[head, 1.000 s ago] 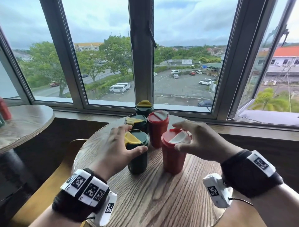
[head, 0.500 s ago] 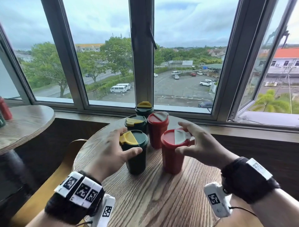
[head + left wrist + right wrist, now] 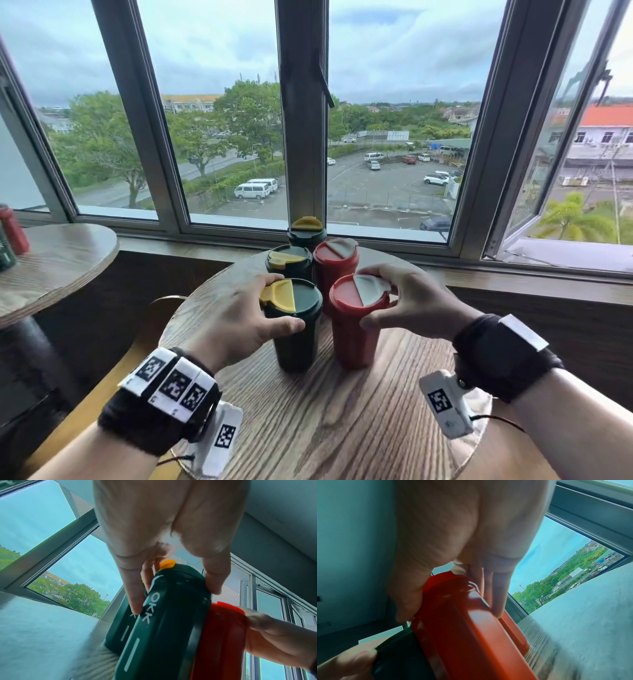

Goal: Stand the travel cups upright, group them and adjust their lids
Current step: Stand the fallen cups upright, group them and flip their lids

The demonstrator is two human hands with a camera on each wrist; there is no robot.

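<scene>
Several travel cups stand upright in a cluster on the round wooden table (image 3: 342, 428). My left hand (image 3: 239, 318) grips the nearest green cup (image 3: 298, 339) just below its green lid with a yellow flap (image 3: 279, 293); its thumb and fingers wrap the body (image 3: 171, 615). My right hand (image 3: 407, 301) grips the near red cup (image 3: 352, 339) at its rim, fingers round the red lid with a white flap (image 3: 370, 289); the same cup (image 3: 462, 628) fills the right wrist view. Behind stand a second green cup (image 3: 289, 262), a second red cup (image 3: 335, 260) and a third green cup (image 3: 306, 233).
The window sill (image 3: 513, 270) and frame run close behind the cups. An open window sash (image 3: 555, 171) stands at the right. A second round table (image 3: 58, 263) at the left carries a red cup (image 3: 13, 228). A wooden chair edge (image 3: 102, 394) lies below left.
The red cup's white flap went from raised to lying flat on the lid. Both near cups shifted slightly closer together while my hands kept their grips.
</scene>
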